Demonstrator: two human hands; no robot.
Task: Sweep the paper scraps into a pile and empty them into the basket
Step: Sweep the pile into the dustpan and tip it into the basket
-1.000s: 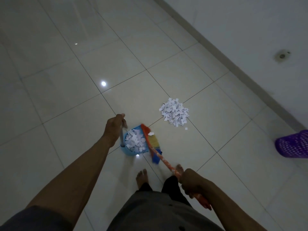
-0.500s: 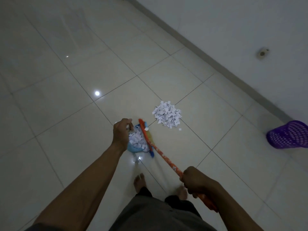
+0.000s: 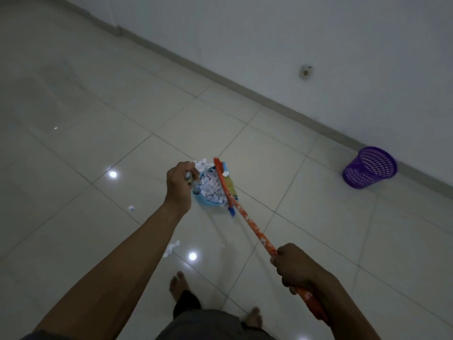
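While left hand (image 3: 178,185) grips the blue dustpan (image 3: 208,201) full of paper scraps (image 3: 210,186), right hand (image 3: 293,265) grips the orange broom (image 3: 245,217); purple basket (image 3: 370,168) well apart.

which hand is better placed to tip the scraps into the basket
Left, I think: the left hand grips the dustpan full of scraps, while the right hand holds the broom. The basket stands off to the right.
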